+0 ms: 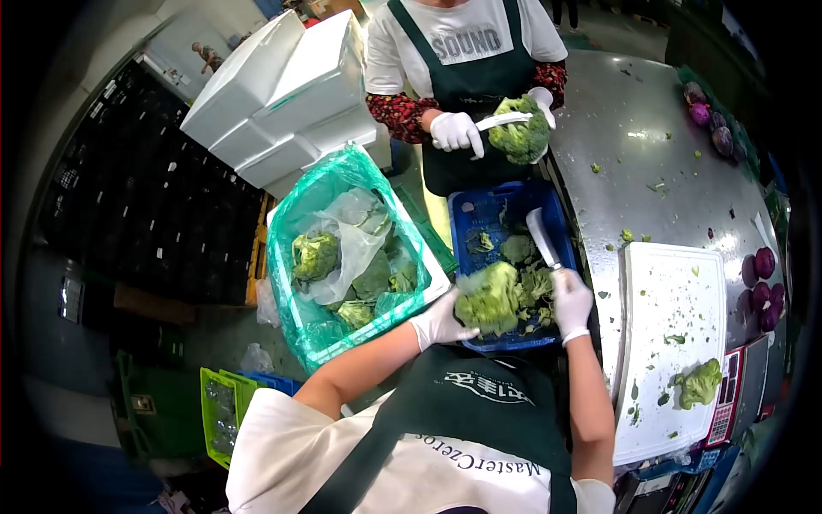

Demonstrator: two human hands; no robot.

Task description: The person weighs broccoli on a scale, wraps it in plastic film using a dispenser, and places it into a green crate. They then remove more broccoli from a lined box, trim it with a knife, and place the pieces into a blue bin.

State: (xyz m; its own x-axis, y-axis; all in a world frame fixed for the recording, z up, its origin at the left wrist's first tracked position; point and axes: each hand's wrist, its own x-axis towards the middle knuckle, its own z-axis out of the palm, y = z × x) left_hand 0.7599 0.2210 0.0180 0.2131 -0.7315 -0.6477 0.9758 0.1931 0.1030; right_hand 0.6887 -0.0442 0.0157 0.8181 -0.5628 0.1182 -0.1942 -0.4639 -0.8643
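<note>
My left hand [441, 321], in a white glove, grips a head of broccoli [488, 300] that is slightly smeared by motion. It is above the near part of a blue crate [462, 210]. In my gloved right hand [572, 301] is a knife [541, 238], its broad pale blade pointing away from me over the crate. Broccoli pieces and leaves [518, 250] lie in the crate. To the left, a white foam box lined with a green plastic bag [295, 201] holds several broccoli heads [315, 255], partly under clear film.
Across the crate, a co-worker [467, 77] holds broccoli and a knife. A metal table [616, 163] on the right bears a white cutting board [668, 300], a broccoli piece [700, 384], purple vegetables [762, 295] and a scale [728, 394]. White foam boxes [300, 77] stand stacked behind.
</note>
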